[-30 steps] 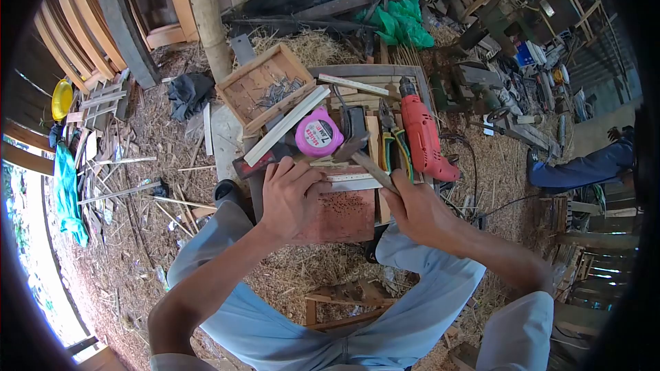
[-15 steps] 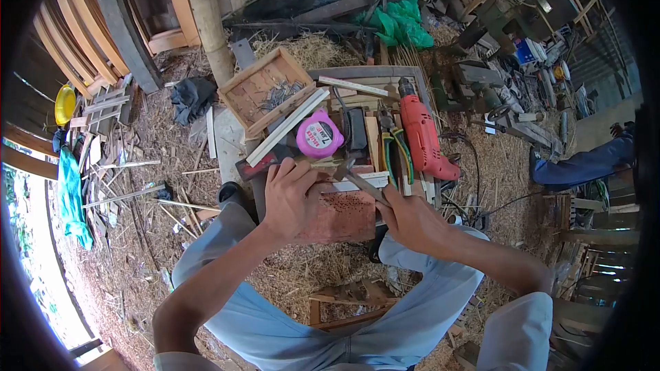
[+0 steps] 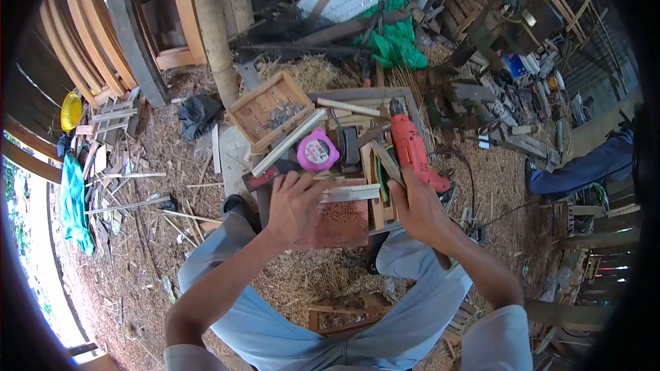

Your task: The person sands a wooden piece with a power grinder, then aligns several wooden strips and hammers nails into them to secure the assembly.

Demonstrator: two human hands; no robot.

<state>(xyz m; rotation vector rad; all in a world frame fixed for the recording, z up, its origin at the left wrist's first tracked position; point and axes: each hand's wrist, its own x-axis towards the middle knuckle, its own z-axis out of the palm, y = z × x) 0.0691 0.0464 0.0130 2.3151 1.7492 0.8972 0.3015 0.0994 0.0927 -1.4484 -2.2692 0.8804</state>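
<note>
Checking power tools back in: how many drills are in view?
1: the red drill lies on the bench, right of the pink tape measure, just beyond the right hand. Others may be hidden.

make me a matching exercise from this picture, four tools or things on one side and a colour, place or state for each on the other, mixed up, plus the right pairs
Column 1
1. tape measure
2. power drill
3. open wooden box
4. hammer

Column 2
A. gripped in the right hand
B. red, with its chuck pointing away from the person
C. has loose nails lying inside
D. pink, with a pale label

Right pairs: 1-D, 2-B, 3-C, 4-A
</note>
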